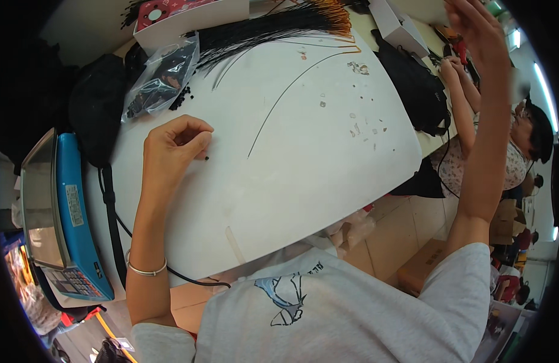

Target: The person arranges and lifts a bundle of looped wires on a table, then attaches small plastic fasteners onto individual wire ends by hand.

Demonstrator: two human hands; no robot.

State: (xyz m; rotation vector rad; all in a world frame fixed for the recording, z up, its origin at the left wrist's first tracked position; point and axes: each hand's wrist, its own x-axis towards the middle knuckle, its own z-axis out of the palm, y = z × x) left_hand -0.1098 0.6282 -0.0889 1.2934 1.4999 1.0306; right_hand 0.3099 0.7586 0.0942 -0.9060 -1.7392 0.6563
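Note:
My left hand (178, 138) is over the left part of the white table (291, 187), thumb and fingertips pinched together; whatever they hold is hidden or too small to name. Just below the fingertips is a tiny black piece (207, 158). High at the right, well away from the table, my right hand (476, 30) is raised with its fingers stretched out and nothing visible in it. A single thin black wire (284, 92) with an orange end curves across the tabletop. Behind it lies a thick bundle of black wires (261, 35), orange at the right end.
Beside the bundle sits a clear plastic bag (163, 78) of small black parts, near a white box (195, 23). A blue scale (80, 212) stands at the left edge. On the right are a black bag (412, 85), another white box (398, 27) and a seated person (455, 163).

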